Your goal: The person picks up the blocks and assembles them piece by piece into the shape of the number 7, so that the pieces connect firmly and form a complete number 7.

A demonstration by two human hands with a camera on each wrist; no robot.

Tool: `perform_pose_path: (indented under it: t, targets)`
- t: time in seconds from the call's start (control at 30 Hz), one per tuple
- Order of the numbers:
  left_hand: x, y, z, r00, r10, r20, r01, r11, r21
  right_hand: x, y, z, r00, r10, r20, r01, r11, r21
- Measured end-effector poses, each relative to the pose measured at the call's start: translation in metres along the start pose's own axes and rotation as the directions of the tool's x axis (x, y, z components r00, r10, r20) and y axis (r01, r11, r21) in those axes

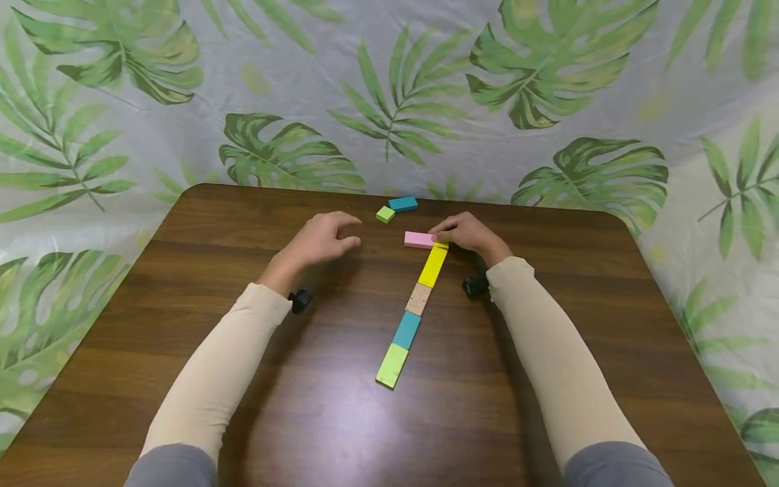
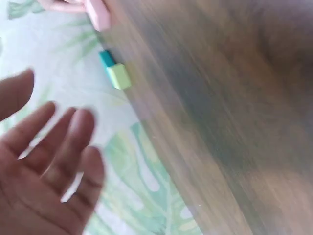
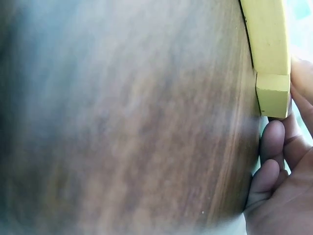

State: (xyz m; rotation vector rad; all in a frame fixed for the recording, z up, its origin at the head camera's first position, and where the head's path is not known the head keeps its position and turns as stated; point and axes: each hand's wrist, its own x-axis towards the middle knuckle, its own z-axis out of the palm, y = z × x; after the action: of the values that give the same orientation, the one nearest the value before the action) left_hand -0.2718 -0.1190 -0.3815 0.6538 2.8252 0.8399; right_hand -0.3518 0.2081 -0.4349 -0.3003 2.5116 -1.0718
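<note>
My right hand (image 1: 467, 233) pinches the right end of a pink block (image 1: 417, 239) at the far end of a row of flat blocks. Beside its fingertips is a small yellow piece (image 1: 441, 246), also in the right wrist view (image 3: 273, 95), touching the long yellow block (image 1: 433, 267). Towards me the row continues with a bare wood block (image 1: 418, 299), a blue block (image 1: 406, 329) and a lime block (image 1: 392, 365). My left hand (image 1: 325, 238) hovers left of the pink block, fingers apart and holding nothing; its palm shows in the left wrist view (image 2: 54, 171).
Behind the pink block, near the table's far edge, lie a small green block (image 1: 385, 214) and a blue block (image 1: 404, 203), touching or nearly so. A leaf-patterned cloth (image 1: 426, 88) hangs beyond the brown wooden table (image 1: 274, 419).
</note>
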Motion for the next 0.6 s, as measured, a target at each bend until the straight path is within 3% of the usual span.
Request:
perform_pose_path:
  t: [0.17,0.37,0.47,0.6]
  targets:
    - [0.032,-0.005,-0.001,0.996,0.019,-0.083,-0.017,1.0,0.021,-0.003,0.001,-0.003,1.0,0.018,0.0,-0.018,1.0,-0.01]
    - [0.056,-0.015,0.003,0.988,-0.003,-0.154,0.01,0.999,0.042,-0.003,0.003,-0.004,0.999,0.031,0.009,-0.032,0.999,0.006]
    - [0.064,-0.02,0.011,0.988,-0.059,-0.141,0.059,0.998,0.001,-0.002,0.003,-0.003,1.0,0.024,0.015,-0.024,1.0,0.016]
    - [0.072,-0.025,0.025,0.987,-0.142,-0.074,0.134,0.986,-0.1,0.0,0.003,-0.001,1.0,0.013,0.022,-0.014,0.999,0.032]
